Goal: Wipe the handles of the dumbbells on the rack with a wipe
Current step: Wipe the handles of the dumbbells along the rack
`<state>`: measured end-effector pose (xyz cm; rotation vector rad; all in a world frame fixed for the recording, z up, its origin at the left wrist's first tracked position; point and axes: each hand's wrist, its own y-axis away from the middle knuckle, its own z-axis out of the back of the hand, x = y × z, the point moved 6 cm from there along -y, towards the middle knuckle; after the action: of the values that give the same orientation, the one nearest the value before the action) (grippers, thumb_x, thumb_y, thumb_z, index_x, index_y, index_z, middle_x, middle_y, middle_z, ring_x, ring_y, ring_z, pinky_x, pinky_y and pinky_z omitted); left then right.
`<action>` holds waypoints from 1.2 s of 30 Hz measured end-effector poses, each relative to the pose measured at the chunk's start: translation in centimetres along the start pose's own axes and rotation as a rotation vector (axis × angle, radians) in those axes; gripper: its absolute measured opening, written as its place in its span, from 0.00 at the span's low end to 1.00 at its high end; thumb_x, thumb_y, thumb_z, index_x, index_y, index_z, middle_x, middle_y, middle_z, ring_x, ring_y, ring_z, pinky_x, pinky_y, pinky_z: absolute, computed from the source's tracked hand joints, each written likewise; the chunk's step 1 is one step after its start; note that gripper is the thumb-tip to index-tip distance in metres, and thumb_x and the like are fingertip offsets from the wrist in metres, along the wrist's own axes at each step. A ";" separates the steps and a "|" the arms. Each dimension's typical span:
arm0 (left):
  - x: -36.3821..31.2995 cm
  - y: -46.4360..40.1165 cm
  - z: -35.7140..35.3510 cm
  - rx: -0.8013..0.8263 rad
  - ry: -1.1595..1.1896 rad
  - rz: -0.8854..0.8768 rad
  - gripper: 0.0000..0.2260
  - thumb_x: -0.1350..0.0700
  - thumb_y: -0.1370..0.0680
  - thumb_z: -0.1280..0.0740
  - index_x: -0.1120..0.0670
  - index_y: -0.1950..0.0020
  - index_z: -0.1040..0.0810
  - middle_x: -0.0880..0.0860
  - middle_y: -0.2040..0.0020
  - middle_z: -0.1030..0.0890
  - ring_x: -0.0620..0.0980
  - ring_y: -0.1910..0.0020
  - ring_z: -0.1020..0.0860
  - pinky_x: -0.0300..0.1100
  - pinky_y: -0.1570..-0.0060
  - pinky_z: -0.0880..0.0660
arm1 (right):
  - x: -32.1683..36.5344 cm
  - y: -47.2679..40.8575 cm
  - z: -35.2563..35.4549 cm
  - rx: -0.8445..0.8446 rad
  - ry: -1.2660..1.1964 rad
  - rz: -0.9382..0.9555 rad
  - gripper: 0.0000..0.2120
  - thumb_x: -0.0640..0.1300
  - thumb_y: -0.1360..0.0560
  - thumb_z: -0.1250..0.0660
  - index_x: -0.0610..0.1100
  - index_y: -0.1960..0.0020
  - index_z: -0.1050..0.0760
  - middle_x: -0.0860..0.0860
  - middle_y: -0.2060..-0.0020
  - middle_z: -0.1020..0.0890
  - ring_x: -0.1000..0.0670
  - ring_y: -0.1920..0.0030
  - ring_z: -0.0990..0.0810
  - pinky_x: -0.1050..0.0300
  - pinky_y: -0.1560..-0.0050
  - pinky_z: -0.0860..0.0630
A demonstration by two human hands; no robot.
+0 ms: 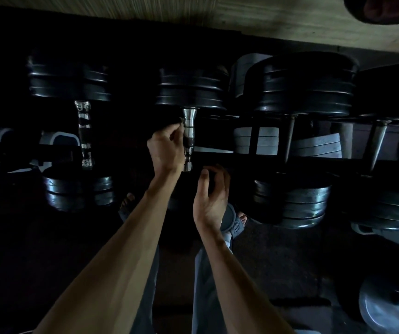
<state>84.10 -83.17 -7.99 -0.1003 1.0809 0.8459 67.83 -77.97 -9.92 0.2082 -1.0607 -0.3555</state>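
The scene was very dark. A row of dumbbells lay across the rack (217, 154), their black plate stacks at the far and near ends and their handles running toward the viewer.

The left hand (166, 150) was at the chrome handle (189, 138) of the middle dumbbell (191, 90). Its fingers were curled in against the left side of the handle, pinching something small and dark at the fingertips (178, 131); it was too dim to tell whether that was the wipe. The grip of this hand was closed, the thumb and fingers drawn together beside the bright metal, about halfway along the handle's length.

The right hand (211, 196) was lower and just to the right, near the handle's near end but apart from it. Its palm faced left and its fingers were loosely curled over a dark shape I could not make out; whether that grip held anything could not be told.

To the left, another dumbbell's chrome handle (84, 133) showed bright reflections. To the right sat two larger dumbbells (304, 92) with thin, dull handles. Pale grey plates (256, 139) were stacked on the lower level behind the rack rail. Below the arms, grey trousers and sandalled feet (235, 224) stood on the dark floor.
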 end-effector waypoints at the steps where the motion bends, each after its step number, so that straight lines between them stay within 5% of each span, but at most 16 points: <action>1: 0.0 0.2 0.0 -0.002 -0.003 -0.003 0.08 0.60 0.19 0.34 0.60 0.47 0.16 0.37 0.61 0.23 0.25 0.63 0.23 0.22 0.59 0.28 | 0.1 0.0 0.0 0.001 0.003 0.004 0.20 0.60 0.23 0.44 0.48 0.45 0.21 0.51 0.40 0.22 0.50 0.39 0.24 0.44 0.39 0.25; 6: 0.1 2.2 0.7 -0.002 -0.061 -0.054 0.07 0.59 0.19 0.34 0.57 0.45 0.16 0.43 0.56 0.18 0.29 0.61 0.21 0.22 0.59 0.27 | 0.2 0.0 0.1 -0.017 -0.003 0.004 0.18 0.59 0.23 0.43 0.49 0.45 0.22 0.53 0.41 0.22 0.50 0.40 0.24 0.42 0.40 0.25; 10: 1.9 -0.9 -0.3 0.063 -0.070 0.216 0.09 0.58 0.18 0.36 0.58 0.44 0.18 0.48 0.56 0.19 0.41 0.60 0.21 0.20 0.68 0.32 | 0.3 0.0 0.0 0.007 -0.006 -0.008 0.19 0.60 0.23 0.44 0.50 0.46 0.22 0.54 0.41 0.23 0.52 0.40 0.24 0.44 0.39 0.25; 16: 1.1 2.6 0.9 0.033 -0.193 -0.024 0.07 0.57 0.19 0.34 0.57 0.51 0.17 0.45 0.61 0.19 0.36 0.67 0.23 0.22 0.65 0.30 | 0.4 0.1 0.1 -0.030 -0.006 0.014 0.15 0.59 0.22 0.43 0.52 0.46 0.24 0.52 0.42 0.22 0.51 0.40 0.24 0.43 0.40 0.25; 23: 1.1 2.1 0.7 0.057 -0.330 0.105 0.08 0.52 0.18 0.37 0.52 0.49 0.20 0.44 0.62 0.22 0.39 0.70 0.27 0.29 0.70 0.33 | 0.4 0.1 0.2 -0.014 0.003 0.025 0.14 0.59 0.22 0.43 0.53 0.46 0.24 0.50 0.41 0.22 0.48 0.39 0.24 0.41 0.40 0.25; 29: 2.0 2.1 0.6 0.152 -0.337 0.189 0.09 0.52 0.18 0.37 0.53 0.45 0.20 0.49 0.53 0.17 0.47 0.59 0.20 0.38 0.59 0.28 | 0.7 0.1 0.1 -0.018 0.011 0.019 0.20 0.59 0.23 0.44 0.46 0.46 0.22 0.49 0.42 0.21 0.49 0.41 0.24 0.43 0.41 0.25; 36: 1.9 3.9 1.2 0.120 -0.374 0.175 0.09 0.51 0.18 0.37 0.51 0.44 0.19 0.46 0.53 0.17 0.42 0.60 0.23 0.36 0.59 0.30 | 0.2 0.2 0.1 -0.013 0.021 0.003 0.18 0.60 0.23 0.44 0.51 0.45 0.23 0.51 0.40 0.22 0.48 0.38 0.25 0.39 0.38 0.26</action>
<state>82.84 -78.83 -7.72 0.2485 0.7917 0.9106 67.85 -77.87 -9.68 0.1981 -1.0379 -0.3573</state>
